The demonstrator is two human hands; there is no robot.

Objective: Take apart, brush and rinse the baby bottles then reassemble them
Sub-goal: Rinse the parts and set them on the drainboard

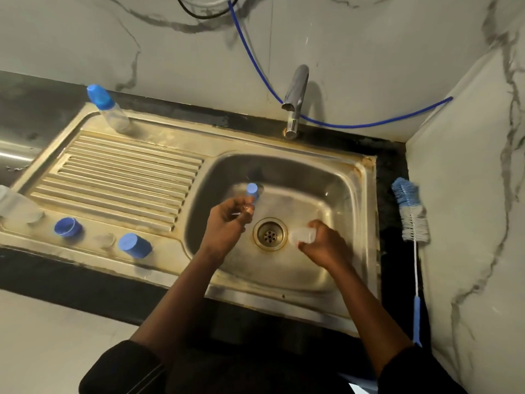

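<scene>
Black sleeves (127, 365) sit nearest the lens, w/ both bare forearms reaching out over the sink (355, 194).

Left hand (227, 223) hangs over the basin's left-centre, palm up-ish, fingers curled. It pinches a blue top (251, 190) at its lower, clear end. The piece is blurred, so cap alone vs ring + teat can't be told.

Right hand (326, 245) is near-right of the drain (268, 234). Its fingers wrap a clear bottle body (302, 235), held on its side w/ one end pointing left over the drain. Top & body are apart, not touching.

Step, as a judgement: disassembly of this bottle, top off & body empty. On the drainboard (127, 172) at left lie the bits of another:
- a loose body (17, 207) at the far-left edge
- a blue ring (68, 227)
- a faint clear teat (105, 240), prob.
- a blue cap (135, 245)

One capped bottle (108, 110) stands at the far-left corner, not yet opened.

Next move prob. calls for parking the top w/ the other parts. After that, the right hand needs freeing for the bottle brush (410, 214), which lies on the dark counter right of the sink, well apart from it. No water shows at the tap (295, 98), so rinsing needs it turned on.
</scene>
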